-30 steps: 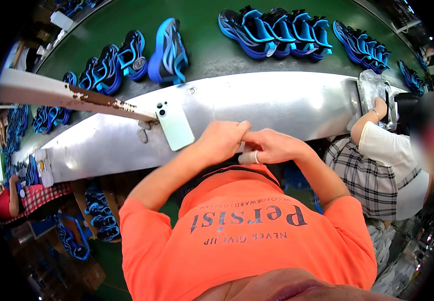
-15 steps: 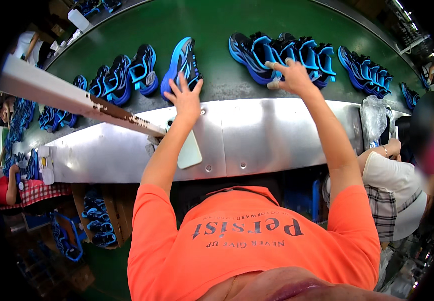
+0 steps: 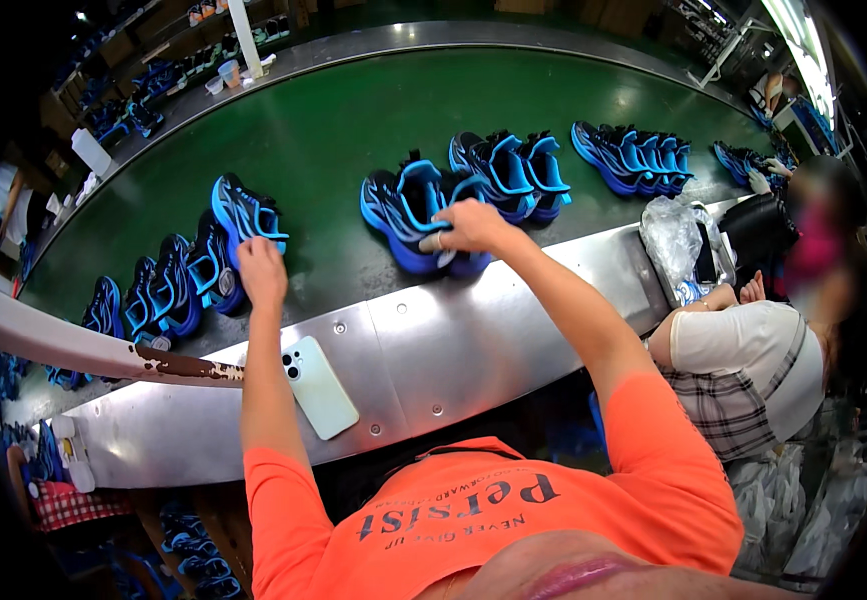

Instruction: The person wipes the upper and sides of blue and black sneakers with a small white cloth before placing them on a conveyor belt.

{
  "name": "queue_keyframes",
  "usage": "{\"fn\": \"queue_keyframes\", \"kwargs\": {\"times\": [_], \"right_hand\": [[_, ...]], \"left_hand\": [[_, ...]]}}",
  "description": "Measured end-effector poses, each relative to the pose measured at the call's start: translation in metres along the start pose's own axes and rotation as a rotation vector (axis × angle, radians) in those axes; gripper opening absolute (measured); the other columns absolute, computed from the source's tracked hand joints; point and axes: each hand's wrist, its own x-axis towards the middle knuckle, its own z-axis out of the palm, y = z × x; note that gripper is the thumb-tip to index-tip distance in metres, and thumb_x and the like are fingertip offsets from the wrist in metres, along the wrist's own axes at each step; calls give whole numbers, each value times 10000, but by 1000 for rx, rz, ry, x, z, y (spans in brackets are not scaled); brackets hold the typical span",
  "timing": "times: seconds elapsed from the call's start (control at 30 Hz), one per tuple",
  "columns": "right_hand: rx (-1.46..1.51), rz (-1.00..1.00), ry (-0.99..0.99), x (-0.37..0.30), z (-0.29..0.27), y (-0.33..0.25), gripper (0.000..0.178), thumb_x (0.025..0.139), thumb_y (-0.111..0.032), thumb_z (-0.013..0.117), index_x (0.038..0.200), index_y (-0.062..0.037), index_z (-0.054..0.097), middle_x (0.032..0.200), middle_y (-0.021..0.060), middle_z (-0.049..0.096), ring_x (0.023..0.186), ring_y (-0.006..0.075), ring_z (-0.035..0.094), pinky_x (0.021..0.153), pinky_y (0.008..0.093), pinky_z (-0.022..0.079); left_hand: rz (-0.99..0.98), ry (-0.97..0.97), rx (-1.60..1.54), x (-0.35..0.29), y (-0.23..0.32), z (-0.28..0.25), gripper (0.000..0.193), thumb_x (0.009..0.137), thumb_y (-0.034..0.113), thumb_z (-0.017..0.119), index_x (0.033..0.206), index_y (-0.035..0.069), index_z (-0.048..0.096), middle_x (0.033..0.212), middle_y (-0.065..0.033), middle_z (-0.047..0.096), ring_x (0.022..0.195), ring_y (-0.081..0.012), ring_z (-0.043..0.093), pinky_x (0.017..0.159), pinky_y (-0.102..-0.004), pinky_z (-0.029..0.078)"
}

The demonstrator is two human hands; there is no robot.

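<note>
Reaching out over the metal desk (image 3: 473, 340), you have both arms stretched toward the green conveyor belt (image 3: 353, 130) that curves across the upper half of the frame. Your right hand (image 3: 465, 228) sits just above the centre of the frame, its grip clenched on the heel end of a blue and black sneaker (image 3: 401, 208), with a second sneaker (image 3: 468, 255) of the same colours touching it on the right. Your left hand (image 3: 259, 272) is left of centre, fingers curled down at the belt's near edge, just below a bright blue sneaker (image 3: 243, 212); from this angle you cannot tell whether that grip is closed on the shoe or only touching it. Just left of that hand a cluster of dark blue sneakers (image 3: 168, 290) lies on the belt. Further right on the belt, upper centre, stands another pair of sneakers (image 3: 513, 170), and beyond it, toward the upper right, a row of blue sneakers (image 3: 633, 155). A pale green phone (image 3: 319, 387) lies face down on the desk, just beside your left forearm. At the right of the frame another person in a white top (image 3: 743, 345) leans on the desk, near a crumpled clear plastic bag (image 3: 675, 235).
</note>
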Motion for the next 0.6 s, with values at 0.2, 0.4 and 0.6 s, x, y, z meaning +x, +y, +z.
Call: {"fn": "queue_keyframes", "kwargs": {"times": [0.2,0.4,0.6], "right_hand": [[39,-257,-19,-77,31,-26,508,707,-573,682,958,-134,731,829,169,681,821,358,650,720,445,514],[172,-281,27,-133,67,-29,439,707,-474,743,1001,-150,718,874,186,613,870,356,610,743,438,497],[239,-222,137,-140,80,-23,441,677,-459,768,990,-152,718,914,179,601,901,359,597,761,436,494]], "left_hand": [[-7,-358,597,-17,23,-3,510,827,176,624,1319,279,541,1273,-174,411,1038,-375,526,868,-485,431],[-56,-302,798,-20,28,11,224,858,145,569,1080,154,590,1134,-208,471,972,-408,539,833,-523,431],[-100,-183,674,-16,17,21,136,895,124,530,1021,122,580,1046,-169,527,951,-362,559,760,-417,504]]}}
